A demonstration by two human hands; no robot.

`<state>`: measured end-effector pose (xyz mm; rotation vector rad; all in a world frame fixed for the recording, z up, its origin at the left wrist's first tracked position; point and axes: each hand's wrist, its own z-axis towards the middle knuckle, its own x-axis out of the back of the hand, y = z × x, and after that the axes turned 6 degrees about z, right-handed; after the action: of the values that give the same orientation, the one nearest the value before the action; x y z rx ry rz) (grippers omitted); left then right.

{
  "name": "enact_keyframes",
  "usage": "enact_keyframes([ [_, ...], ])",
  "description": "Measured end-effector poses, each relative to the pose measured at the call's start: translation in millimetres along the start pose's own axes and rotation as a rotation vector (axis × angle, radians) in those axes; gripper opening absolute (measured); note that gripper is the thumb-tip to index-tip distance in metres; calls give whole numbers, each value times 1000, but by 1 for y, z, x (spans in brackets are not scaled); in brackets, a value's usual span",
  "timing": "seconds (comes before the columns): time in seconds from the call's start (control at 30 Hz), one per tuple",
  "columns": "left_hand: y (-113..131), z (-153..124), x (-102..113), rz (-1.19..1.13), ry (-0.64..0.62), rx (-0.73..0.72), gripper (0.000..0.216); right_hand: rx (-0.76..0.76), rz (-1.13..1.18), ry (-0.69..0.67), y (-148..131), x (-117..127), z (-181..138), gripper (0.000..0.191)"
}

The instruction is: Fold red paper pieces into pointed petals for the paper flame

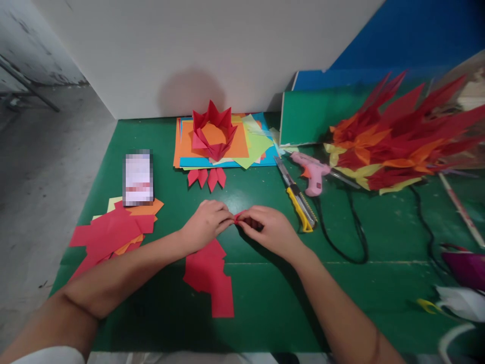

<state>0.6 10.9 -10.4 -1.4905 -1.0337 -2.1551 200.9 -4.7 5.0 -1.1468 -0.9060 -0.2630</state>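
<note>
**Red paper piece (237, 218) was pinched above green table (265, 308)**

A small, bright red bit was seen where it was held between the fingertips of the left hand (207, 222) and right hand (271, 230); its full shape was hidden.

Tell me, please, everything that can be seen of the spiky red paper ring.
The spiky red paper ring looks folded from pointed segments in an open circle, sharp tips rising around its rim. It rests, unheld, on an orange sheet atop a pile of coloured paper near the far side of the table.
</note>
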Motion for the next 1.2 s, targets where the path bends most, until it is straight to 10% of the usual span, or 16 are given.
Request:
enact_keyframes([
  [1.2, 6, 0, 6, -20, -6, 170, 15, -151, 85, 7, -1, -4, 4, 10],
])
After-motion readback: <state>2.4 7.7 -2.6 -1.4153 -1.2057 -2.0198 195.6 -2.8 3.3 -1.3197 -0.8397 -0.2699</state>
